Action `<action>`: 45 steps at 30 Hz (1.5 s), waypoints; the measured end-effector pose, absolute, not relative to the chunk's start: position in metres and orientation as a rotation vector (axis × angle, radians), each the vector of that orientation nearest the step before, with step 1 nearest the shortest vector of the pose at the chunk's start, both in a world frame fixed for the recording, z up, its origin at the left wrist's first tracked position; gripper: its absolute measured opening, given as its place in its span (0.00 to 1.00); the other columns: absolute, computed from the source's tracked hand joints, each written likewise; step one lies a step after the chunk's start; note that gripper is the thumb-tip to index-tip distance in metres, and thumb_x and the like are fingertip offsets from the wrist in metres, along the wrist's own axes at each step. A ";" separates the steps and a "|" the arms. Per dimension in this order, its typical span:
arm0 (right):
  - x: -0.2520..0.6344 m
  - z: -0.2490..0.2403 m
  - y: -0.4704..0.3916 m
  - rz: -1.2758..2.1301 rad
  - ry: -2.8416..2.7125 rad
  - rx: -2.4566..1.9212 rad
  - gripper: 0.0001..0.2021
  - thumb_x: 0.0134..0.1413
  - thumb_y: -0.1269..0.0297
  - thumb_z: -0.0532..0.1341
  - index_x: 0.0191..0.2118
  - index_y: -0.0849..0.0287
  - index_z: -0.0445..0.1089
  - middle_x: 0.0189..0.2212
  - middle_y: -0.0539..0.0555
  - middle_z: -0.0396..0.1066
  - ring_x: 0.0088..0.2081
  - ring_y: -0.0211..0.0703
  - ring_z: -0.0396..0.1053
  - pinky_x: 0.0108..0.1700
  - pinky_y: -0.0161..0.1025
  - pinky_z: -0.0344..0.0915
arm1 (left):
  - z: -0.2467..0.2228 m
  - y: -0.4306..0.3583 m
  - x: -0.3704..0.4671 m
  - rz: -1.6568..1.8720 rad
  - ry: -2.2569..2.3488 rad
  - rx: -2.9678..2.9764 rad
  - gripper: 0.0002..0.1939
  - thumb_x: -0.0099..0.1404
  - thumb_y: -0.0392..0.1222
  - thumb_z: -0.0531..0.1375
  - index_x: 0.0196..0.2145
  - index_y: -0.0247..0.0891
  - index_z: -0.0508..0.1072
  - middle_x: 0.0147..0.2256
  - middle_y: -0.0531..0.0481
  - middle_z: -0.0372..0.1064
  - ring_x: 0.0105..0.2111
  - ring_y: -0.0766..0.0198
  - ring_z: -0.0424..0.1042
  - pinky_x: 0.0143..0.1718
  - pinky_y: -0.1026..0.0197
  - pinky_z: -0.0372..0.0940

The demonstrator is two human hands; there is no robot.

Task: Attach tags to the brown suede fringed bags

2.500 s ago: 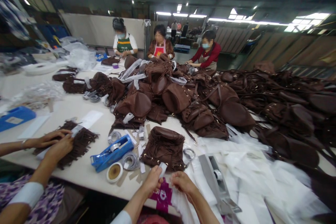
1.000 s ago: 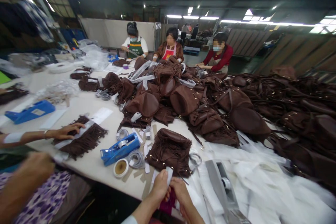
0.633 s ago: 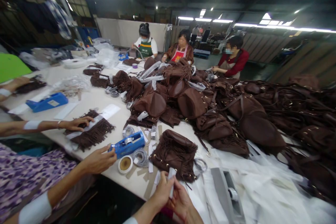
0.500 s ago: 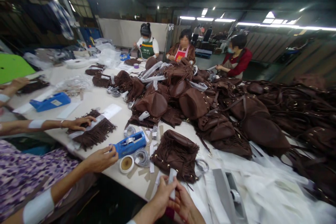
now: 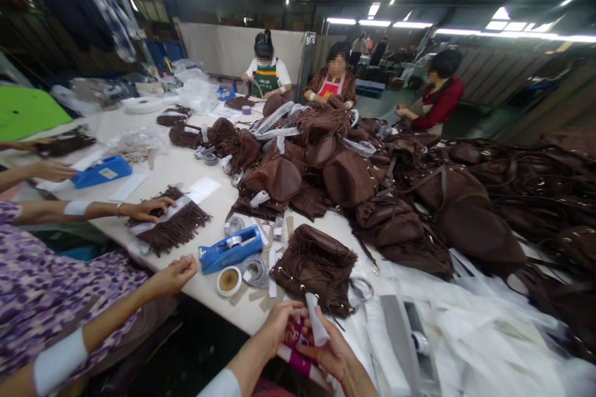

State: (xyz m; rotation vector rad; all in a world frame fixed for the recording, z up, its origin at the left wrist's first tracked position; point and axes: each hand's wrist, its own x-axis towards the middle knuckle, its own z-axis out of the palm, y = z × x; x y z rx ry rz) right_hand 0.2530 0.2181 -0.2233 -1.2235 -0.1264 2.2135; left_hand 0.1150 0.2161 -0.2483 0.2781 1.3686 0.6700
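Observation:
A small white strip point(image 5: 317, 321), apparently rolled or folded, stands up from my right hand point(image 5: 338, 350), whose fingers are wrapped round its lower part. Close beside it on the left, my left hand point(image 5: 279, 325) has its fingers curled; whether they hold anything is hidden. Both hands are at the table's front edge, just below a dark brown fringed bag point(image 5: 314, 270) with metal eyelets. A grey tape dispenser point(image 5: 403, 338) stands to the right of my hands, and a clear ring-shaped roll point(image 5: 362, 289) lies beside the bag.
Brown bags point(image 5: 354, 177) are heaped across the table. White sheets point(image 5: 484, 316) lie at the right. A blue tape dispenser point(image 5: 231, 250) and a tape roll point(image 5: 229, 281) are left of the bag. A neighbour's hands point(image 5: 174, 274) work at the left; several people sit beyond.
The white strip has shifted slightly right in my right hand, and my left hand has drawn a little away from it. The neighbour's near hand has come off the blue dispenser.

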 end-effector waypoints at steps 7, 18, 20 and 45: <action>0.251 -0.225 0.218 2.210 -0.221 -1.261 0.20 0.32 0.49 0.74 0.26 0.58 0.69 0.19 0.47 0.71 0.25 0.40 0.68 0.28 0.39 0.69 | -0.243 0.222 0.124 0.726 1.391 0.440 0.10 0.48 0.36 0.58 0.31 0.36 0.73 0.18 0.55 0.66 0.17 0.67 0.64 0.19 0.67 0.54; 0.259 -0.237 0.219 2.229 -0.167 -1.204 0.21 0.35 0.50 0.74 0.28 0.62 0.70 0.18 0.46 0.69 0.23 0.35 0.64 0.30 0.40 0.68 | -0.246 0.224 0.119 0.767 1.421 0.826 0.04 0.50 0.34 0.56 0.26 0.37 0.70 0.23 0.56 0.66 0.25 0.66 0.66 0.27 0.65 0.59; 0.259 -0.235 0.220 2.224 -0.173 -1.220 0.21 0.34 0.50 0.74 0.27 0.62 0.69 0.18 0.46 0.68 0.22 0.35 0.64 0.30 0.40 0.68 | -0.245 0.226 0.118 0.768 1.448 0.914 0.03 0.50 0.33 0.56 0.25 0.36 0.70 0.24 0.56 0.66 0.28 0.66 0.66 0.31 0.65 0.60; 0.252 -0.246 0.220 2.102 -0.565 -1.409 0.27 0.31 0.40 0.70 0.28 0.61 0.72 0.20 0.50 0.69 0.22 0.38 0.64 0.27 0.36 0.60 | -0.247 0.230 0.111 0.312 1.549 0.742 0.12 0.68 0.46 0.57 0.37 0.33 0.71 0.31 0.53 0.70 0.26 0.69 0.69 0.28 0.63 0.68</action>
